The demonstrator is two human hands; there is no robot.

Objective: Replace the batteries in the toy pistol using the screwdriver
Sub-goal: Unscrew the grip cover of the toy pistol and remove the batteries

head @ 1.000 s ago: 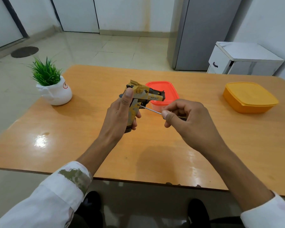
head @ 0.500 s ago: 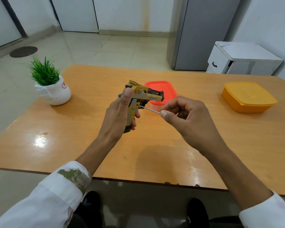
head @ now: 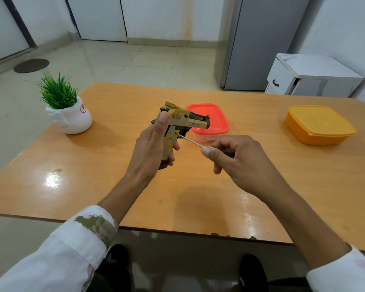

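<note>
My left hand [head: 150, 148] grips the yellow and black toy pistol [head: 182, 122] by its handle and holds it above the wooden table [head: 114, 182], barrel pointing right. My right hand [head: 238, 161] pinches the screwdriver [head: 190, 140] by its handle, which my fingers mostly hide. The thin metal shaft runs up and left, and its tip touches the side of the pistol's grip.
A small box with a red lid [head: 213, 121] stands just behind the pistol. A yellow lidded box [head: 318, 125] sits at the far right, a potted green plant [head: 67, 110] at the far left. A grey cabinet and a white drawer unit stand beyond the table.
Both hands stay nearly in place. My right hand's fingers have shifted slightly around the screwdriver handle, with the tip still against the pistol's grip.
</note>
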